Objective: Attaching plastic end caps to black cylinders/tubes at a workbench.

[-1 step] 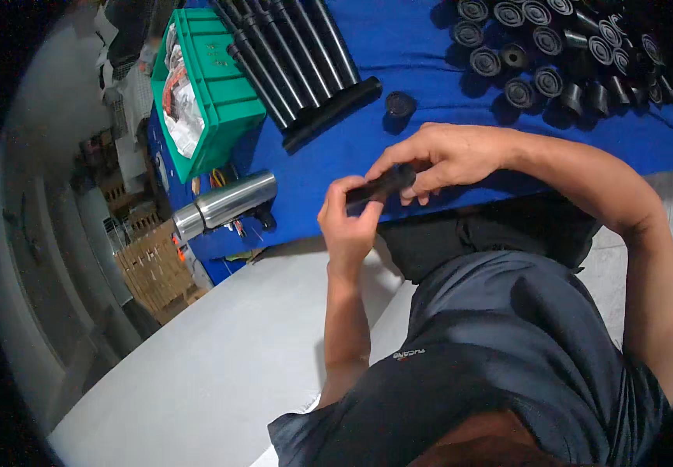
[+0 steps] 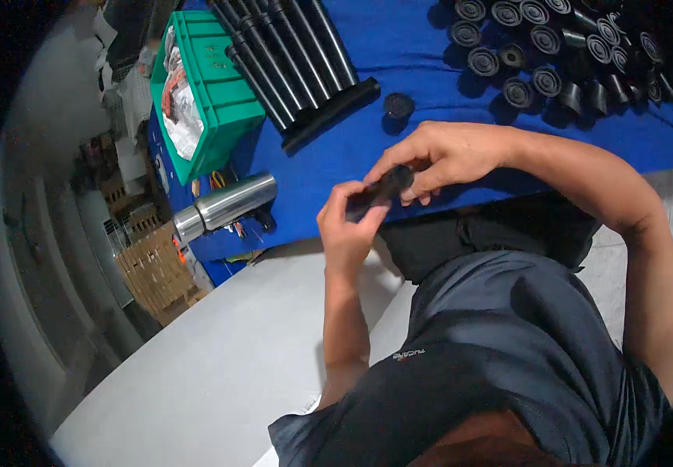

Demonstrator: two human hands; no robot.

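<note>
Both hands, left (image 2: 346, 233) and right (image 2: 445, 156), have their grip clamped on a short, matte black tube (image 2: 379, 191) above the blue bench (image 2: 399, 47).

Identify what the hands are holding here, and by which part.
A short black tube, held between both hands: the left hand wraps its lower end, and the right hand pinches the upper end with its fingertips.

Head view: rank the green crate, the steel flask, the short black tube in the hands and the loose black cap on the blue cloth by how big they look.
1. green crate
2. steel flask
3. short black tube, partly hidden by the fingers, so unsure
4. loose black cap
</note>
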